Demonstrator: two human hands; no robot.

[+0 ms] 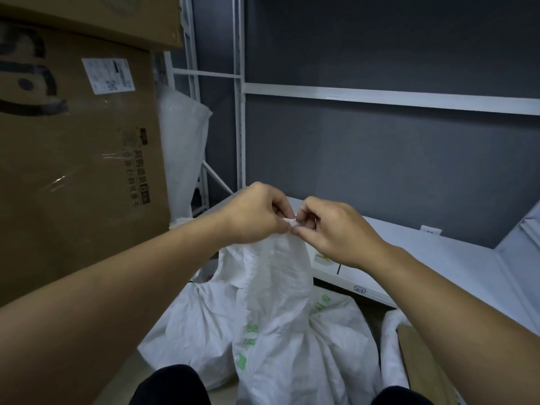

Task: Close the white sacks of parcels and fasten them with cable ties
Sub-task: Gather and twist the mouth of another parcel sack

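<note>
1. Two bare forearms reach forward from the bottom corners and meet mid-frame. The left hand (257,213) and the right hand (336,233) sit knuckles up, their fingertips almost touching.
2. Both hands have curled fingers and pinch the gathered top of a white sack (274,290). The sack hangs straight down from the fingertips and spreads into a crumpled heap on the floor below, between the person's dark-clothed knees (172,384).
3. A small white scrap shows between the two sets of fingertips. It is too small to tell whether it is sack cloth or a cable tie.
4. Green print runs down the sack, too creased to read. What the sack holds is hidden.
5. To the left, a large cardboard box (79,159) stands close beside the left forearm, with another box (102,16) stacked on it and cut off by the frame.
6. Behind the hands, a low white shelf board (423,252) runs to the right; its front edge is just behind the sack.
7. A second white sack (182,147) stands upright behind the box.
8. Flat cardboard (420,363) lies at lower right, near the sack.
</note>
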